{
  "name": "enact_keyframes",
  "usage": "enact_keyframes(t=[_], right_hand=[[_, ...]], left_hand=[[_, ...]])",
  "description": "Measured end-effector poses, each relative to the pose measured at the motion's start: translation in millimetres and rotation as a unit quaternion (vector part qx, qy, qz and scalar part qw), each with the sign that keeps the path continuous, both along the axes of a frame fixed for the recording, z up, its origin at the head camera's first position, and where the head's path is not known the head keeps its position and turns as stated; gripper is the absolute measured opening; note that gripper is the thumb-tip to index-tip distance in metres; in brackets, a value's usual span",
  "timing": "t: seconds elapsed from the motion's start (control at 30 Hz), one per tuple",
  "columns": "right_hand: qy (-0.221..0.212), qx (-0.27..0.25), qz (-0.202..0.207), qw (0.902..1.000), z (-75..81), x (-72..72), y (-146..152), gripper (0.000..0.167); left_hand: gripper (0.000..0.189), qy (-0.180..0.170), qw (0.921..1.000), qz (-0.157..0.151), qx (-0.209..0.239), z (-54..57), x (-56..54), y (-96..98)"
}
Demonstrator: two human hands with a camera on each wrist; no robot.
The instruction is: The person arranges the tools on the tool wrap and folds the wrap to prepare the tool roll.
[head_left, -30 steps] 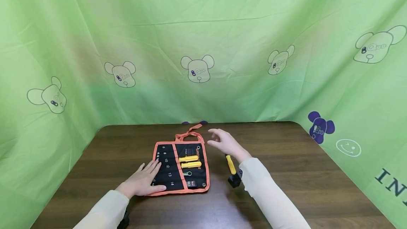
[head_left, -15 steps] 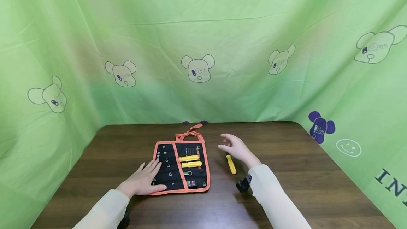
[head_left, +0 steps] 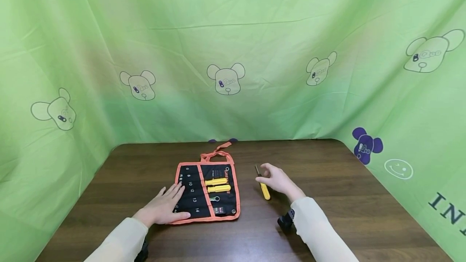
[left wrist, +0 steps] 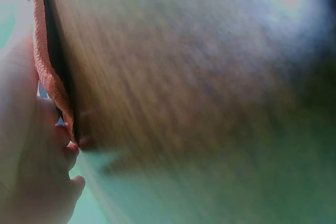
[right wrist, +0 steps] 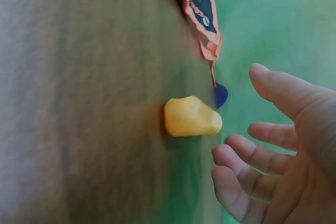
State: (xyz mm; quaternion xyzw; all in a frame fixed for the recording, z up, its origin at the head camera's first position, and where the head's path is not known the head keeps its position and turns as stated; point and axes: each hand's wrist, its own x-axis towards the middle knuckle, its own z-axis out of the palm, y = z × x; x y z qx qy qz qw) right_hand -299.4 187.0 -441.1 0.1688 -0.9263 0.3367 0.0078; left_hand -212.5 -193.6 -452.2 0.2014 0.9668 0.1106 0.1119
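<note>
A black tool roll [head_left: 207, 219] with orange edging lies spread on the table. My left hand [head_left: 162, 208] rests on its left side with fingers spread; the left wrist view has the hand [left wrist: 31, 150] along the orange edge. To the roll's right lies a screwdriver [head_left: 265, 192], its yellow handle towards me and its shaft pointing away. Over it is my right hand [head_left: 278, 180], thumb and fingers parted around its upper part. From the right wrist, the handle end [right wrist: 189, 117] shows apart from the loosely bent fingers [right wrist: 228, 187].
Two yellow handles [head_left: 219, 188] and a wrench's ring end [head_left: 215, 199] stick out of the roll's pockets. An orange strap [head_left: 214, 155] trails from its far edge. The brown wooden table [head_left: 145, 157] ends at a green printed curtain [head_left: 269, 112].
My right hand has moved right and towards me, from beside the tool roll to over the screwdriver, whose shaft has come into sight. My left hand has stayed put.
</note>
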Motion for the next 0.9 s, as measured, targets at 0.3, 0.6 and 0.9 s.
enact_keyframes(t=[0.3, 0.6, 0.9], right_hand=[[-0.106, -0.021, -0.01, 0.9941, -2.0, 12.7, 3, 0.045], [-0.125, -0.015, -0.007, 0.992, -1.9, 17.2, 2, 0.035], [-0.111, -0.021, -0.008, 0.9936, -3.1, 15.7, 1, 0.028]], left_hand=[[0.093, -0.003, 1.0, 0.002, -0.003, 0.1, 0.8, 0.3], [0.093, -0.007, 1.0, 0.006, -0.004, 1.5, 1.6, 0.3], [0.093, -0.006, 0.9999, 0.009, -0.007, 0.7, 1.2, 0.5]])
